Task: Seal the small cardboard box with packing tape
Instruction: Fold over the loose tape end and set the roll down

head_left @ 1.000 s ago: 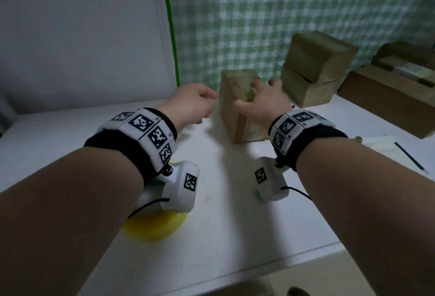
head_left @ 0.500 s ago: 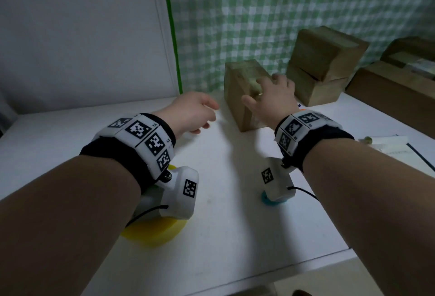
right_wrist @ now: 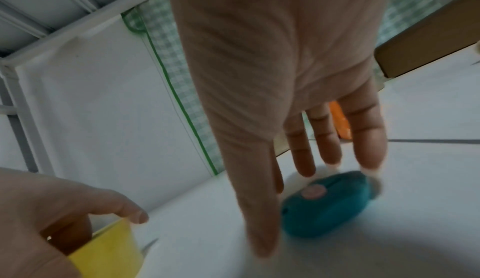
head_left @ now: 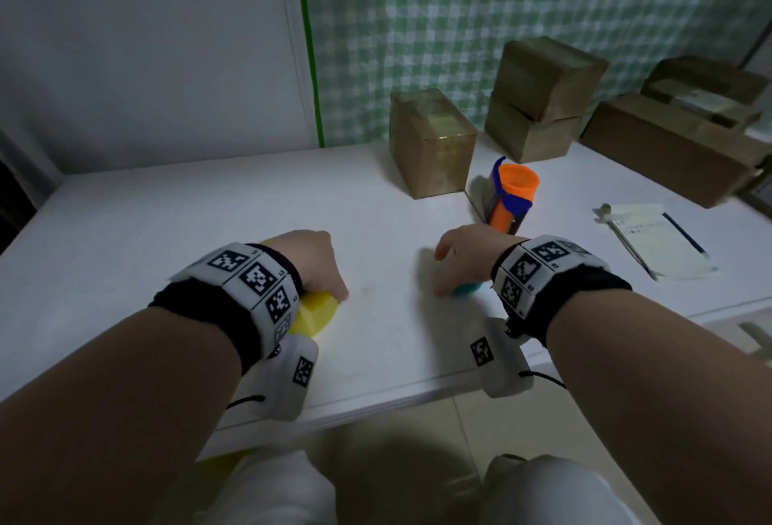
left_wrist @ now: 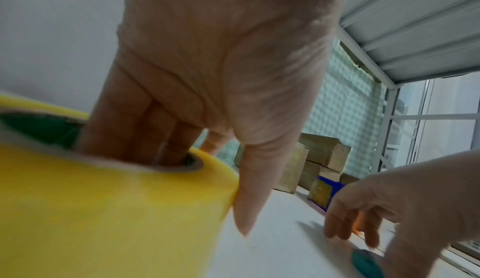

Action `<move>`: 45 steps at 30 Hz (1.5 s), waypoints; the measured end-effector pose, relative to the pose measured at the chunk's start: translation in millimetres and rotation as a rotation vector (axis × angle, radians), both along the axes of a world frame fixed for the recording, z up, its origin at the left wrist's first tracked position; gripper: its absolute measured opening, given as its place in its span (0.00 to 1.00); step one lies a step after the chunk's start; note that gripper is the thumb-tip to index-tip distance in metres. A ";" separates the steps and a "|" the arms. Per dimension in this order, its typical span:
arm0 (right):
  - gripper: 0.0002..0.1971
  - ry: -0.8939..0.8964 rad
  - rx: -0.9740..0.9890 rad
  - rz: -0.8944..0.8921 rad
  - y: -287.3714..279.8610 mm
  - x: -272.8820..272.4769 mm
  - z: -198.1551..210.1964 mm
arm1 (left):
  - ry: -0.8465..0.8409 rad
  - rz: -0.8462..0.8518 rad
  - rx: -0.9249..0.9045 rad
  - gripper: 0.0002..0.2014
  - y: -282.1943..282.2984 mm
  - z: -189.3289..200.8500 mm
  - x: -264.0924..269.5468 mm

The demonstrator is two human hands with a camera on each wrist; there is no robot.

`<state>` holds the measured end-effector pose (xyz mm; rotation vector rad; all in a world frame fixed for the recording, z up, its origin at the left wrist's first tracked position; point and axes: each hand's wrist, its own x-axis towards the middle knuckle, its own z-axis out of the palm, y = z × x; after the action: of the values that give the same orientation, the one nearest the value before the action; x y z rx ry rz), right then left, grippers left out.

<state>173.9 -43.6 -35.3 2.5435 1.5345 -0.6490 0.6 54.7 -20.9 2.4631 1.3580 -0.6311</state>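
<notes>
Green-checked cloth hangs behind a white table (head_left: pixel 175 232), and both hands have drawn back from the far edge to its near side. The left hand (head_left: pixel 311 263) now grips the yellow tape roll (head_left: pixel 315 315): in the left wrist view its fingers (left_wrist: pixel 135 130) are pushed down into the dark core while the thumb presses the outer wall. The right hand (head_left: pixel 463 261), which a second ago rested on the small cardboard box (head_left: pixel 432 144), now hovers with loosely spread, straight fingers (right_wrist: pixel 369 137) over a small teal cutter (right_wrist: pixel 327 202); the fingertips are at its top edge, but blur hides whether they touch, and nothing is clasped yet.

That box stands alone toward the back of the table, well apart from both hands, upright, with a glossy strip already showing across its top. Letting go of it to fetch roll and cutter suggests the taping itself is about to start, or another seam is due.

The roll is thick, smooth and waxy-looking, a squat cylinder. The cutter is a rounded plastic pebble with a pale button. An orange-and-blue dispenser (head_left: pixel 511 198) stands just beside the box; more brown cartons (head_left: pixel 543 98) are stacked behind, matte and square-edged, and a notepad (head_left: pixel 660 240) lies to the right.
</notes>
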 end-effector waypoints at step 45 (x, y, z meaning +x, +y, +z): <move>0.20 0.900 0.565 -0.343 -35.5 2.4 40.6 | -0.983 -0.054 0.277 0.07 -54.9 23.2 48.9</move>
<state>176.4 -79.1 5.3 3.1870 1.6559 -1.8353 49.5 -0.2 2.3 2.4137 0.9811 0.7422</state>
